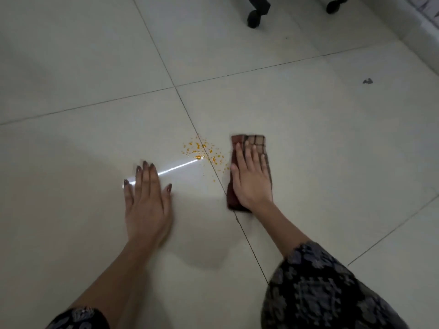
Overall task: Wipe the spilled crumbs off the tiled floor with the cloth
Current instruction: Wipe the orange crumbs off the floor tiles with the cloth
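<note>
Small orange crumbs [204,150] lie scattered on the pale tiled floor [308,138], across a grout line. A folded brown checked cloth [255,140] lies flat on the floor just right of the crumbs. My right hand [251,176] presses flat on the cloth, fingers stretched out, covering most of it. My left hand [147,198] rests flat on the bare tile left of the crumbs, fingers apart and holding nothing. A bright streak of reflected light runs from my left fingertips toward the crumbs.
Two black chair castors [255,16] [333,5] stand at the top of the view. A small dark scrap [367,81] lies on the tile at the right. A wall base runs along the top right corner.
</note>
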